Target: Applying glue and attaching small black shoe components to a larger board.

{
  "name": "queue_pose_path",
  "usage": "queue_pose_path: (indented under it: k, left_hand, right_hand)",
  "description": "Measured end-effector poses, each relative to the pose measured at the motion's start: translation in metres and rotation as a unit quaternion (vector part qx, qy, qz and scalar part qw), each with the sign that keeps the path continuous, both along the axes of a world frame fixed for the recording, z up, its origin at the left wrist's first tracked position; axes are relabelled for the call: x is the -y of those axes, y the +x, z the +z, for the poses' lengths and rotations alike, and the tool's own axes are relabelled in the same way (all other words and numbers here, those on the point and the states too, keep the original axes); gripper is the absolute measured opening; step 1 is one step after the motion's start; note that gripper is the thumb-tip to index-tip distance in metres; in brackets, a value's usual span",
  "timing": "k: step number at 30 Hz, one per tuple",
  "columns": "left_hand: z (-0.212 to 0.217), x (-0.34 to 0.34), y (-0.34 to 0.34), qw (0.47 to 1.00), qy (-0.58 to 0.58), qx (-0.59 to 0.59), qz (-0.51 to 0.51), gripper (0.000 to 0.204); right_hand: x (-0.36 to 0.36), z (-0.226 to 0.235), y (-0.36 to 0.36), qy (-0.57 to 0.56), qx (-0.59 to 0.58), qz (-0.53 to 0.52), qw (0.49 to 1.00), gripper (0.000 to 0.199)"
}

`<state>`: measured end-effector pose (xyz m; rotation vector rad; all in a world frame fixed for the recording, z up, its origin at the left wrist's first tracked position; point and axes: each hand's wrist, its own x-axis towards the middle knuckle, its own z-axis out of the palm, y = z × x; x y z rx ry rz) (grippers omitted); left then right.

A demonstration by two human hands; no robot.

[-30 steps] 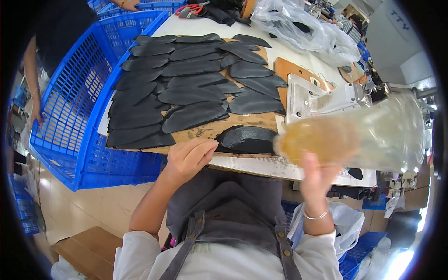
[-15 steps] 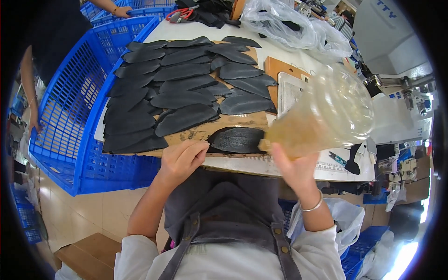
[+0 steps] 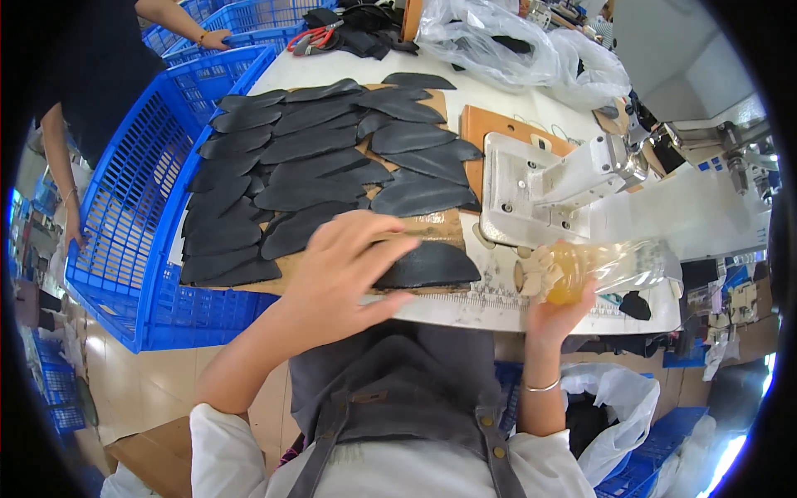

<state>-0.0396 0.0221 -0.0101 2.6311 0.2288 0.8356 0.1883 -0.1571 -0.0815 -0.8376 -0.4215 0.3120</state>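
My right hand (image 3: 561, 317) is wrapped round a clear plastic bottle (image 3: 631, 264) with amber liquid pooled near its neck. The bottle is held almost level, its pale tip facing left. Fingers stretched and apart, my left hand (image 3: 332, 270) hovers over the left end of a curved black piece (image 3: 432, 264), covering part of it; whether it touches the piece I cannot tell. That piece looks like leather and lies at the near edge of a brown board (image 3: 440, 228). Several similar black pieces (image 3: 320, 189) overlap in rows across the board.
A blue plastic basket (image 3: 124, 216) stands against the table's left side, with a co-worker's hand (image 3: 216, 39) beyond it. Right of the board are a white metal machine base (image 3: 540, 187) and a brown plate (image 3: 498, 123). Red-handled scissors (image 3: 314, 39) and plastic bags (image 3: 498, 41) lie at the back.
My left hand has opened from a closed shape and moved right over the black piece. The bottle has moved away from the piece to the right and down, still in my right hand.
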Motion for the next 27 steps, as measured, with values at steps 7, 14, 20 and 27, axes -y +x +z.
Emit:
queue_pose_path:
  k: [7,14,20,27]
  left_hand:
    - [-0.004,-0.005,0.055,0.986,0.044,-0.115,-0.113,0.059]
    - [-0.005,-0.001,0.056,0.99,0.039,-0.095,-0.1,0.043]
    - [-0.002,-0.006,0.055,0.985,-0.105,-0.109,-0.082,0.038]
    - [-0.003,-0.009,0.055,0.975,-0.182,-0.106,-0.069,0.02]
  right_hand:
    - [-0.008,-0.003,-0.009,0.015,-0.096,0.038,0.995,0.055]
    - [-0.005,-0.001,-0.007,0.033,-0.083,0.073,0.993,0.057]
    - [-0.005,0.001,-0.008,0.048,-0.092,0.094,0.99,0.059]
    - [0.001,0.009,-0.018,-0.001,-0.012,0.163,0.987,0.079]
